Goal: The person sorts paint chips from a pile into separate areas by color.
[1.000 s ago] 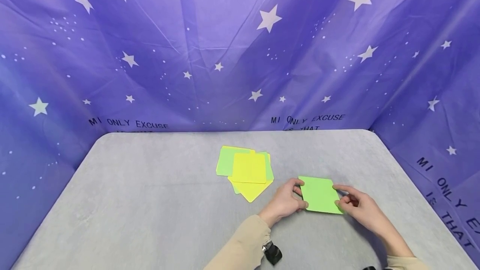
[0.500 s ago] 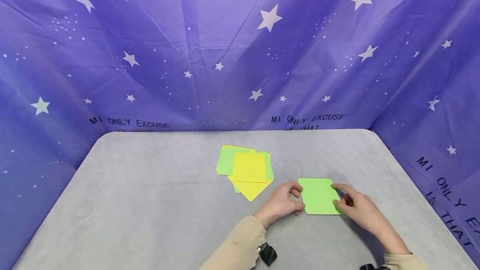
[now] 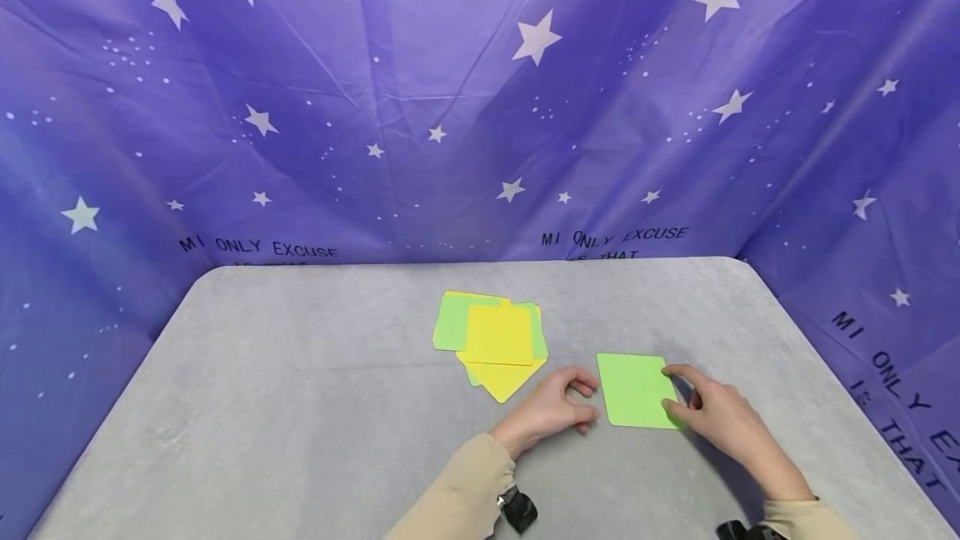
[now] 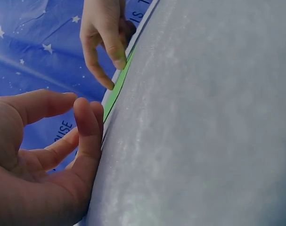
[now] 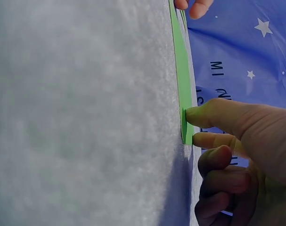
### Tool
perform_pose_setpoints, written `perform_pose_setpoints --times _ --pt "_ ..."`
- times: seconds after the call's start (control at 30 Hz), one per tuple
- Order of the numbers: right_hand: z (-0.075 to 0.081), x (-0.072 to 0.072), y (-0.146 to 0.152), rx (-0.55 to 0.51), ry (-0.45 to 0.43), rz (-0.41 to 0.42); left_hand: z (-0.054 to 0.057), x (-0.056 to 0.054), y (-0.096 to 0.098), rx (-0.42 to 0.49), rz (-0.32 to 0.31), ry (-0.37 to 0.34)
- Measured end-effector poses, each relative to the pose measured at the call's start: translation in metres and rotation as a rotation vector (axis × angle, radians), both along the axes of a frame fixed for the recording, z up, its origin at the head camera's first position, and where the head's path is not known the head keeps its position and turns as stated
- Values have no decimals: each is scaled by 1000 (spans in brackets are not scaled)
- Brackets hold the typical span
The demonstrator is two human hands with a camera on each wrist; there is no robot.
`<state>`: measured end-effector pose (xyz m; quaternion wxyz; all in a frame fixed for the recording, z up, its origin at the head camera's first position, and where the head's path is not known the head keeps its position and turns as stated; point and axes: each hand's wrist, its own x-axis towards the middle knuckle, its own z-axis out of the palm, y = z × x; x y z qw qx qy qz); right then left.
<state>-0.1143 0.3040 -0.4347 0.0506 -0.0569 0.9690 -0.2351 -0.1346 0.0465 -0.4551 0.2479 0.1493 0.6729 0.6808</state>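
A square light-green card (image 3: 637, 391) lies on the grey table to the right of the centre. At its right edge is my right hand (image 3: 720, 419), thumb and index fingertip apart and touching it; the right wrist view shows the thumb on the card's top face (image 5: 182, 80) and the other fingers curled. My left hand (image 3: 551, 408) is just left of the card, a small gap away, with loosely bent fingers and nothing in them. Beyond the left hand, yellow cards (image 3: 498, 336) and green cards (image 3: 451, 325) overlap in a loose pile.
The grey table (image 3: 300, 423) has rounded far corners. Behind it and along its sides hangs a purple curtain (image 3: 420, 90) with white stars and printed words. Black devices (image 3: 517, 509) are strapped at both wrists, by beige sleeves.
My left hand has let go of the green card's left edge and drawn back leftward. The card has settled flatter on the table, the right hand staying at its right edge.
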Motion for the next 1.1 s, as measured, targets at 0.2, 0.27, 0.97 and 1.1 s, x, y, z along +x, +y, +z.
perform_pose_setpoints --times 0.2,0.27,0.97,1.1 --pt "-3 -1 1 -52 13 30 -9 -6 -6 125 -8 -78" --pt "-3 0 0 -61 21 34 -12 -8 -10 177 -10 -114" --pt "1 2 -4 -1 53 34 2 -22 -65 250 41 -85" --pt "4 -1 -11 9 109 34 12 -34 -86 138 130 -22"
